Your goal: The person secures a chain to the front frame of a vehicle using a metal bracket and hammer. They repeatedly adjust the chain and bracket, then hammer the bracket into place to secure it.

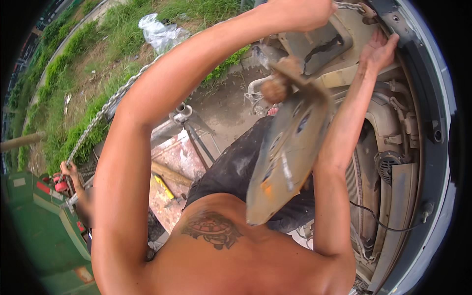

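Note:
At the top, my left hand is closed around a metal chain, its fingers partly cut off by the view's edge. My right hand rests against the vehicle's front body frame, fingers extended upward and thumb apart, just below the chain's hook. Between my arms a weathered metal plate hangs at a tilt, with a rusty lumpy fitting at its upper end; what supports it is unclear. The chain runs from the top down behind my left arm toward the left.
A co-worker's hand grips the chain at far left, beside a green metal machine. A stained board holds a yellow tool. The exposed engine bay fills the right. Grass and a plastic bag lie beyond.

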Demonstrator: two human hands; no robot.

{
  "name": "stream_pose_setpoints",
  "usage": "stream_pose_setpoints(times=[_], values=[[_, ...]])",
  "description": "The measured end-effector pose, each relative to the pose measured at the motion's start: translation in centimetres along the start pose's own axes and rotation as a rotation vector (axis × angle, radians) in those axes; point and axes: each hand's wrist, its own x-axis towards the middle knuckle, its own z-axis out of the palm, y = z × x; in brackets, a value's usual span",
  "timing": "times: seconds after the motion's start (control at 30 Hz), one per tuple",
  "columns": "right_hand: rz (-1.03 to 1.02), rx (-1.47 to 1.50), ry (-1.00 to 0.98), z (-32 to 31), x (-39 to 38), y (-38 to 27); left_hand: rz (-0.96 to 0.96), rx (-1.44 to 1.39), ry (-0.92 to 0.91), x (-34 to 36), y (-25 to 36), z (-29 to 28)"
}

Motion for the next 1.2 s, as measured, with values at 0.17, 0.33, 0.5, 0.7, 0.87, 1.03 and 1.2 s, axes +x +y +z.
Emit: stream_pose_setpoints(times=[0.17,0.33,0.5,0.7,0.87,1.03,1.2], values=[[0.285,-0.125,-0.114,-4.0,-12.9,-3.2,0.126,0.213,0.182,-7.2,-4.0,-2.1],[0.532,-0.544,-0.248,-7.1,-28.3,-10.9,0.323,0.399,0.461,-26.9,-2.3,-5.8],[0.82,-0.753,-0.489,-10.4,-38.5,-12.8,-0.573,0.109,-0.502,-54.8,3.3,2.6],[1.1,-0.646,-0.725,-9.6,-43.7,-12.0,-1.629,-0.057,-0.556,-71.8,9.6,14.8],[1.049,-0.588,-1.174,-6.4,-43.8,-9.6,-1.572,0.021,-0.308,-73.4,12.0,12.6],[0.714,-0.676,-1.491,-6.5,-45.2,-8.8,-1.408,0.3,-0.915,-72.7,8.8,2.0],[0.454,-0.805,-1.696,-4.7,-46.8,-10.0,-0.967,0.362,-1.356,-61.6,7.7,-12.6]])
